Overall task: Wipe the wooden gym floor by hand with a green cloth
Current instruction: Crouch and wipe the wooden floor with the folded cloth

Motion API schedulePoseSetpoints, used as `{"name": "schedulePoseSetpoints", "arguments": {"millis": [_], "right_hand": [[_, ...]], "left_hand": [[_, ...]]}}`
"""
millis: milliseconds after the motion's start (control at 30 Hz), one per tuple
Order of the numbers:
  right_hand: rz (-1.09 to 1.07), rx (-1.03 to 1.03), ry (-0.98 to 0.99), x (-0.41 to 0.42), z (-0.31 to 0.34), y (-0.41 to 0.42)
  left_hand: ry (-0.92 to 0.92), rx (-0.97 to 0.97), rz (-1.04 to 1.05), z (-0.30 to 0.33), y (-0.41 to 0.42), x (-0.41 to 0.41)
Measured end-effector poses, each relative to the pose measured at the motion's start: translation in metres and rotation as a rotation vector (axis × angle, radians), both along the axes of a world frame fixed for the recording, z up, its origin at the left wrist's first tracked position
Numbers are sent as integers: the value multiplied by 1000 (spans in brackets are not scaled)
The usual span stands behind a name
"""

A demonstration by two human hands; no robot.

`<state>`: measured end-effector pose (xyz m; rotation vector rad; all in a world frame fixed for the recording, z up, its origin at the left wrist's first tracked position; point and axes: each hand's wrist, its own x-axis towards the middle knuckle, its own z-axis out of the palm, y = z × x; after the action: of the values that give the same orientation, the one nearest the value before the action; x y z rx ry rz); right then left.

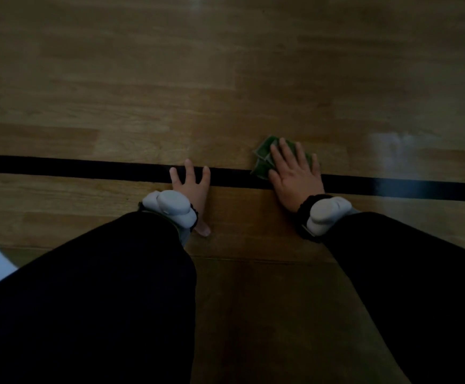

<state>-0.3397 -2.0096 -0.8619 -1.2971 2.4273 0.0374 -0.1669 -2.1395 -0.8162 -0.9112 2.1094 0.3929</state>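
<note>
one green cloth [264,159] under the flat right hand [295,176], left hand [191,187] spread on floor [115,92]

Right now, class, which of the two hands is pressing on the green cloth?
The right hand, lying flat with straight fingers on the green cloth. The left hand rests bare on the wooden floor.

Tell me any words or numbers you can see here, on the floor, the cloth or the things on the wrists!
None: no words or numbers can be read.
The green cloth under the right hand shows no label.
The black line on the wooden floor is plain.
The grey wrist devices show no writing; the picture is dim and blurred.
</note>
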Motion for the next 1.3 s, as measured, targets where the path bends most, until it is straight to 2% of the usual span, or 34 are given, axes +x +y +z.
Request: {"name": "schedulePoseSetpoints", "arguments": {"millis": [133,300,533,733,833,1067,1200,1300], "right_hand": [[-76,-19,30,5,-2,-10],[-71,10,44,9,-3,-11],[208,-11,45,46,-4,-32],[265,-36,18,40,-4,-39],[138,-33,-19,15,1,-44],[-365,32,-64,-105,-4,-15],[-479,-11,3,-107,-8,-12],[-488,-11,26,-93,-5,-27]], "left_hand": [[-13,33,19,-2,-3,-2],[-3,17,79,-4,2,-6],[6,-7,104,-5,6,-8],[-17,10,96,-8,3,-7],[-3,41,84,-5,2,-6],[-1,72,90,-3,-2,-4],[-16,74,99,-4,-3,-6],[-19,85,108,-6,-5,-6]]}}
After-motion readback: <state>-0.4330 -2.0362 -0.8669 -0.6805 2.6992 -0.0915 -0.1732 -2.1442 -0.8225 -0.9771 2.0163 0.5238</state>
